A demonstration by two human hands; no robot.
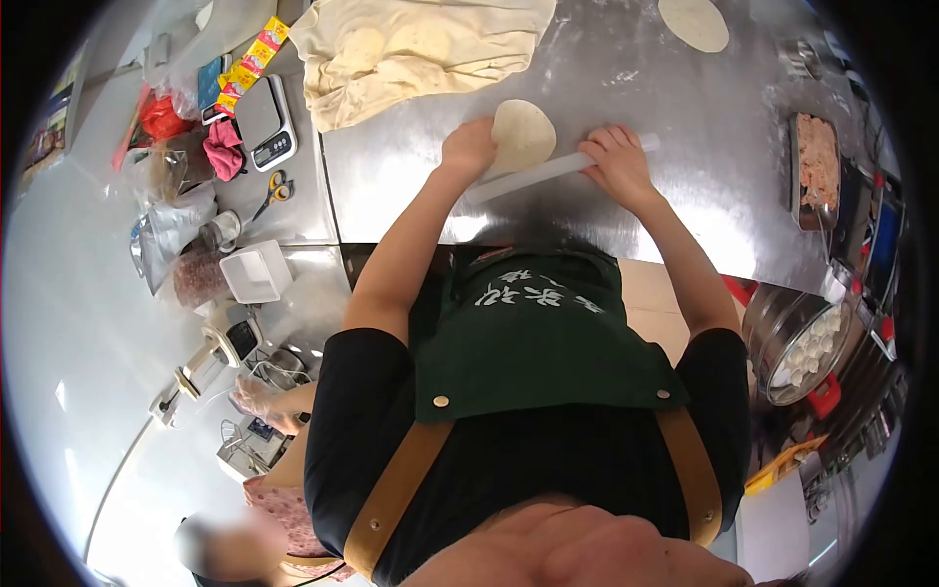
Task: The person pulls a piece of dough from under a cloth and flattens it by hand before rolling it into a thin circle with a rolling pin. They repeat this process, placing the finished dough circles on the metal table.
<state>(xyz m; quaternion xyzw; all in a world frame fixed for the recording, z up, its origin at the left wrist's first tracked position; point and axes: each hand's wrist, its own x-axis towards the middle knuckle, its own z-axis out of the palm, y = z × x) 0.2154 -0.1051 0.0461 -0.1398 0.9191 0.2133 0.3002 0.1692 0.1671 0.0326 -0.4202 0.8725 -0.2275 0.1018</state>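
Note:
A thin oval sheet of dough (524,135) lies on the steel table before me. My left hand (469,149) is at its left edge, fingers curled and pinching the rim. Under my right hand (618,168) is the right part of a white rolling pin (533,176), with my fingers bent over it. The pin slants along the near edge of the dough, its left end close to my left wrist. Farther off, a cream cloth (430,59) has round dough shapes on or under it. Another flat dough sheet (694,23) rests at the far right.
To the left are a kitchen scale (262,117), scissors (276,192) and a white plastic tub (256,273). A metal tray of meat filling (816,168) stands at right, above a steamer (810,347) holding white dumplings. Behind my left side a person's gloved hand (264,403) shows.

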